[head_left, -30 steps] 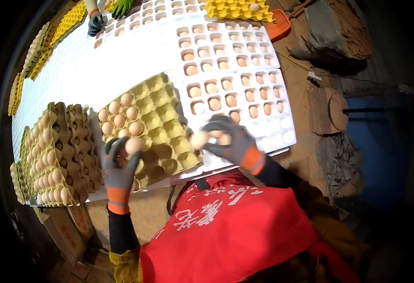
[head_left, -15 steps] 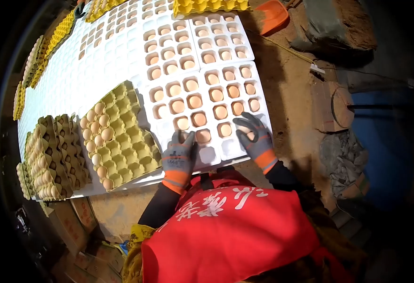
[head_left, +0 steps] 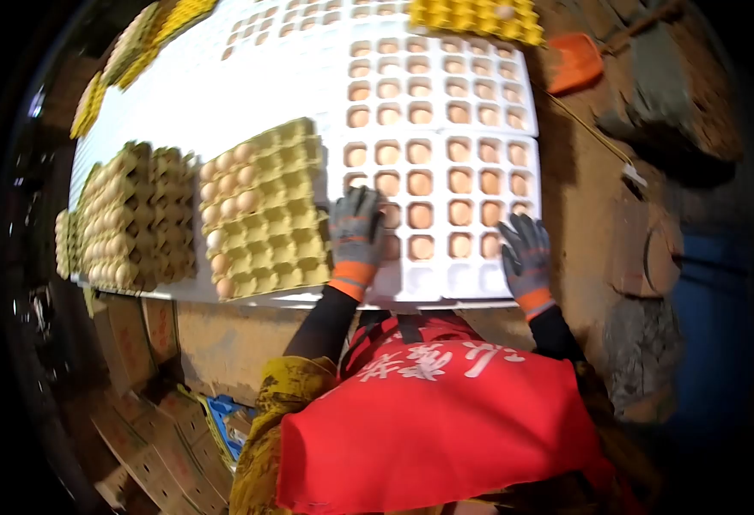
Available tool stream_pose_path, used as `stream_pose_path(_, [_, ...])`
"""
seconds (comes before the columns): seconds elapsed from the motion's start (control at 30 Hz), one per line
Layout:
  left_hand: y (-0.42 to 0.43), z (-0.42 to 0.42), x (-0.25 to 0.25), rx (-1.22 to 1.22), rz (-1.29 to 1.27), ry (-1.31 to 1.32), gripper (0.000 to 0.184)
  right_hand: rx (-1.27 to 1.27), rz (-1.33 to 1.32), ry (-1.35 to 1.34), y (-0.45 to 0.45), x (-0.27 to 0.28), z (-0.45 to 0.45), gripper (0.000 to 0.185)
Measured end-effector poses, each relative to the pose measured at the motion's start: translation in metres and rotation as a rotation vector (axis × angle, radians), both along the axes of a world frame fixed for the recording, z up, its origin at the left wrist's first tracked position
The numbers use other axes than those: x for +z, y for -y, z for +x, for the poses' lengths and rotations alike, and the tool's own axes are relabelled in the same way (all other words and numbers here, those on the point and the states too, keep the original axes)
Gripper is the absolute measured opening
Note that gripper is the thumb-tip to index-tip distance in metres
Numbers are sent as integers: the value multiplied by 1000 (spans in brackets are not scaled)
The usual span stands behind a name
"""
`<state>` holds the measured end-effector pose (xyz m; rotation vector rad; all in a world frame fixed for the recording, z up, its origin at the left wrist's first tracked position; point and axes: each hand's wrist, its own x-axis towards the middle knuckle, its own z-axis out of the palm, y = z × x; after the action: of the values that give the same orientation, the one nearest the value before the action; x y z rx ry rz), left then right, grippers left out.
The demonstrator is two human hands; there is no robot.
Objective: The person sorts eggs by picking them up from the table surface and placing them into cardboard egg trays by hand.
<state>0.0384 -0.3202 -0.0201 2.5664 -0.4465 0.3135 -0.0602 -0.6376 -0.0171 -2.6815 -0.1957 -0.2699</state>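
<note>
Partly, the nearest white tray (head_left: pixel 439 230) is covered by the left hand (head_left: pixel 358 227), which is laid palm down over its left column, so some of the cells and eggs (head_left: pixel 459 213) there are hidden. Whether an egg is gripped beneath those fingers cannot be told. At the tray's right edge, the right hand (head_left: pixel 526 256) is held with its fingers over the outer column; its underside is turned from view, and its grip cannot be made out either. Both hands are covered by grey gloves with orange cuffs. The far end of the table is washed out by glare, and a yellow tray (head_left: pixel 471 21) at the top is cut off by the frame, with one egg seen in it. The lower corners are lost in shadow.

In the white tray, eggs are seated singly in square cells, row after row, while white cell floors are shown along the front row. More eggs are held in the white trays beyond. To the left, a pulp tray (head_left: pixel 291 225) is set at a slight slant, its eggs gathered along the left side. Beside it, eggs are borne by stacked trays (head_left: pixel 141 219), whose inner layers are concealed.
</note>
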Motion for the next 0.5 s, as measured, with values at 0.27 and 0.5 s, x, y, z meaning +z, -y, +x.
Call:
stream_pose_path(0.27, [-93,-30,97,146,-388,63,44,-136,160,47,-40,30,20,39])
stream_pose_path(0.5, [-197,21,76,325,-83,104,59,-285,-435,44,3,-67,16,49])
